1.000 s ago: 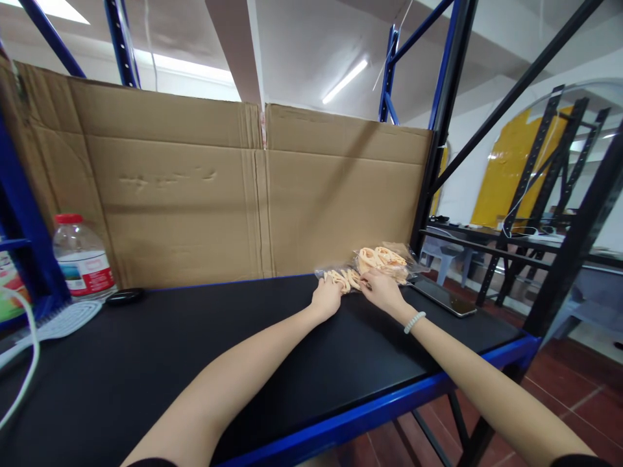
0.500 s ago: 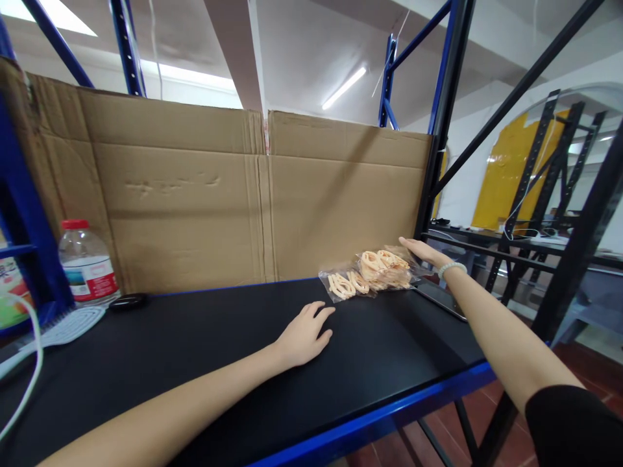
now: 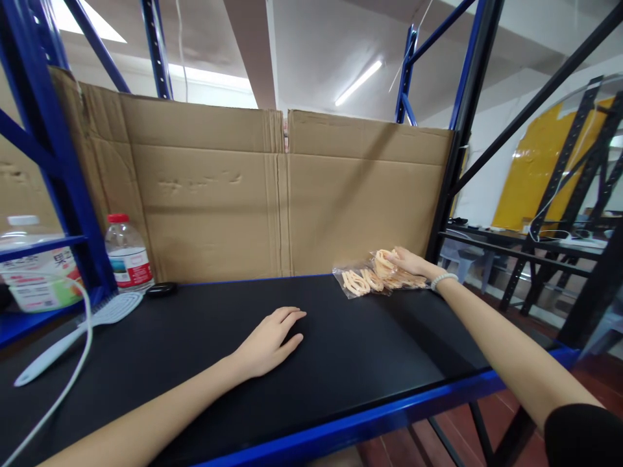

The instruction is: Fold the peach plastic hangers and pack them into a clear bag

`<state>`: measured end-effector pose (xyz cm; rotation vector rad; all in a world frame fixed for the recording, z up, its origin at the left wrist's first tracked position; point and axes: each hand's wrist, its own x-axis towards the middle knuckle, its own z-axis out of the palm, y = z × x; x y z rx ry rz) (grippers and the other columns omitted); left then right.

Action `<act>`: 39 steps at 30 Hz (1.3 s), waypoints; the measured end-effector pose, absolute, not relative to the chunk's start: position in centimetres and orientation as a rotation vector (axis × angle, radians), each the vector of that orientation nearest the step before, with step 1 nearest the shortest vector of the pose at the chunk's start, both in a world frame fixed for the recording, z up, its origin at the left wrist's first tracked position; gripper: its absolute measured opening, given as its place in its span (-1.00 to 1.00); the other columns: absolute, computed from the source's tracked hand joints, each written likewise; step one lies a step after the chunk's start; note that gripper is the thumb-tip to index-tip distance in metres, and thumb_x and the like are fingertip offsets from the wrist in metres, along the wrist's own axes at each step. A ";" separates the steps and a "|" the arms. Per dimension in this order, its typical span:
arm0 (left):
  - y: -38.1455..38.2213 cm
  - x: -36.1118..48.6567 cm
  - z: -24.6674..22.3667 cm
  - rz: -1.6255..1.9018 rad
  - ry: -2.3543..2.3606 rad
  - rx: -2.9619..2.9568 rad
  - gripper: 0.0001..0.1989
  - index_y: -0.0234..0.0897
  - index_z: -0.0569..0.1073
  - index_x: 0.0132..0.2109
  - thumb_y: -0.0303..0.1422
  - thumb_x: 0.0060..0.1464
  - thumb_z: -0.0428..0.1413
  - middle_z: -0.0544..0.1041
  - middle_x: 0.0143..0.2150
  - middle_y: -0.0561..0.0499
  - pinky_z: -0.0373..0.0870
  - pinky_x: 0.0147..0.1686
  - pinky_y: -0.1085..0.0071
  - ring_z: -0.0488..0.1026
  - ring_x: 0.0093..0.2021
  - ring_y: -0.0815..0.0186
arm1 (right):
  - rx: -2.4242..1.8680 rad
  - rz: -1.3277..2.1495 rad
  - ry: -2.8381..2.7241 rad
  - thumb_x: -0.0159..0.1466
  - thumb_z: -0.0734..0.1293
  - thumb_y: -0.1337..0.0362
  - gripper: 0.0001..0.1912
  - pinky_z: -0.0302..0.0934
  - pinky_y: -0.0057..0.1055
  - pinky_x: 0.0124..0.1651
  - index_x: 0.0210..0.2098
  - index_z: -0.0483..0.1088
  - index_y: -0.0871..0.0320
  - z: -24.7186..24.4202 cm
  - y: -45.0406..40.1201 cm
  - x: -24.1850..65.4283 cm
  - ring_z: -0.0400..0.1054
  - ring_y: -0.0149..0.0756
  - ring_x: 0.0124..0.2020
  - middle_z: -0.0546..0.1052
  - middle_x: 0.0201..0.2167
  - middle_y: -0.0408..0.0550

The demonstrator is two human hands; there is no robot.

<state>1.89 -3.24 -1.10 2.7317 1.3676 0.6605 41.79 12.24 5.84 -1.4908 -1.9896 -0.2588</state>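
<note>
Clear plastic packets of cream-coloured loops (image 3: 356, 281) lie in a small heap at the back right of the black tabletop (image 3: 331, 357), against the cardboard. My right hand (image 3: 409, 261) reaches over the heap from the right, with its fingers closed on the top packet (image 3: 382, 261); part of the packet is hidden by the fingers. A pale beaded bracelet circles that wrist. My left hand (image 3: 270, 340) rests palm down on the tabletop, left of the packets, its thumb apart from the fingers and nothing held.
Upright cardboard sheets (image 3: 214, 207) line the back edge. At the left stand a red-capped bottle (image 3: 129, 256) and a white-capped jug (image 3: 41, 279). A light blue hairbrush (image 3: 114, 308), a black oval object (image 3: 161, 289) and a white cable (image 3: 78, 370) are near them. Metal posts (image 3: 464, 136) rise at right.
My right hand has come from beside the heap onto the top packet and closed on it. The left hand has drawn back leftward on the tabletop. The view has turned left.
</note>
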 end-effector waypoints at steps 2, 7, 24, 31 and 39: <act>-3.2 2.1 -1.1 0.652 1.340 2.757 -0.64 -0.22 0.31 0.15 -0.28 0.23 -0.03 0.39 0.16 -0.15 0.29 0.15 0.13 0.32 0.16 0.11 | -1.455 -0.311 -2.000 0.32 0.16 0.00 -0.45 0.00 0.00 0.20 0.10 0.29 0.30 5.5 11.4 40.3 0.12 0.10 0.21 0.35 0.12 0.29; -3.1 2.1 -1.2 0.606 1.329 2.788 -0.69 -0.26 0.37 0.08 -0.31 0.24 -0.03 0.44 0.09 -0.16 0.33 0.11 0.15 0.37 0.11 0.12 | -1.175 -0.344 -2.232 0.38 0.07 0.19 -0.63 0.10 -0.22 0.11 -0.06 0.41 0.21 3.8 9.4 33.9 0.30 -0.14 0.02 0.47 -0.08 0.13; -3.1 2.2 -1.2 0.545 1.317 2.806 -0.72 -0.26 0.42 0.03 -0.32 0.24 -0.04 0.45 0.09 -0.15 0.33 0.10 0.15 0.39 0.09 0.11 | -0.769 -0.016 -2.544 0.25 0.20 0.42 -0.83 0.19 -0.44 -0.23 -0.23 0.41 0.17 -2.5 7.5 28.2 0.32 -0.37 -0.36 0.43 -0.35 -0.11; -3.2 2.2 -0.9 0.498 1.317 2.802 -0.71 -0.27 0.42 0.05 -0.33 0.24 -0.04 0.44 0.10 -0.17 0.32 0.11 0.15 0.37 0.11 0.11 | -0.752 0.046 -2.526 0.23 0.20 0.43 -0.84 0.19 -0.42 -0.23 -0.26 0.40 0.17 -2.8 7.9 28.1 0.30 -0.36 -0.37 0.40 -0.38 -0.13; -3.2 1.6 -1.2 0.534 1.284 2.802 -0.69 -0.22 0.39 0.09 -0.33 0.25 -0.04 0.41 0.15 -0.14 0.31 0.14 0.16 0.35 0.15 0.14 | -0.722 0.051 -2.508 0.21 0.21 0.45 -0.87 0.15 -0.44 -0.29 -0.32 0.36 0.16 -2.8 8.1 27.6 0.27 -0.37 -0.41 0.38 -0.43 -0.15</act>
